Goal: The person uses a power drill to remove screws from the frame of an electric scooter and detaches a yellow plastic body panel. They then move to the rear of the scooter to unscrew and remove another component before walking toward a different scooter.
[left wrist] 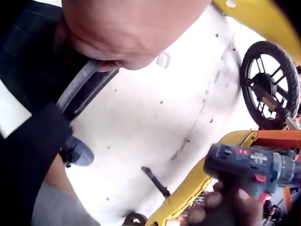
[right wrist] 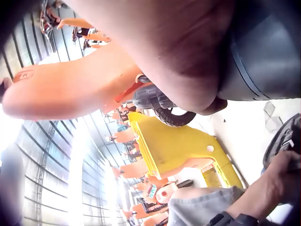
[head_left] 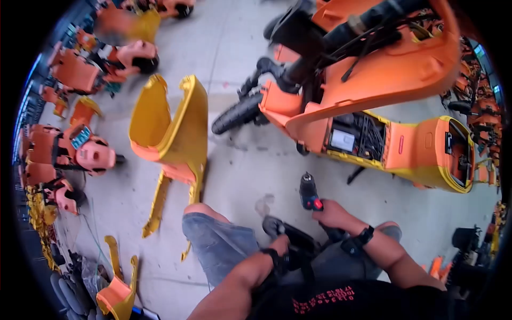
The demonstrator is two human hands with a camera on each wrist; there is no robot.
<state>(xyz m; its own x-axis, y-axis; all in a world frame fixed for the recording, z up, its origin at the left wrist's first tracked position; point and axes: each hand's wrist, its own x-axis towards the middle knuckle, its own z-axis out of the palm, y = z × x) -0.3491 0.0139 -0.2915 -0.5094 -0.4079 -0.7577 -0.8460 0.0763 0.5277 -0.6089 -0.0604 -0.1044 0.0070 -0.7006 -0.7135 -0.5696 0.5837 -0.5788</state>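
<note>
In the head view my right hand point(head_left: 332, 214) grips a cordless drill point(head_left: 308, 191) by its handle, its chuck pointing away from me. The left wrist view shows this drill point(left wrist: 249, 162) from the side, with fingers curled round the grip. My left hand point(head_left: 279, 243) holds a black part point(head_left: 296, 238) close to my lap. From the left wrist, the left hand point(left wrist: 131, 33) has its fingers over the rim of that curved black part point(left wrist: 87, 89); most of the part lies in dark shadow. The nearest large thing is an orange and yellow scooter point(head_left: 373, 144) with its battery bay uncovered.
A yellow body shell point(head_left: 184, 125) stands on the concrete floor point(head_left: 234, 170) left of the scooter's black front wheel point(head_left: 237, 113). Another yellow shell piece point(head_left: 116, 293) lies at lower left. Orange scooters point(head_left: 74, 69) line the left side, and more stand at far right.
</note>
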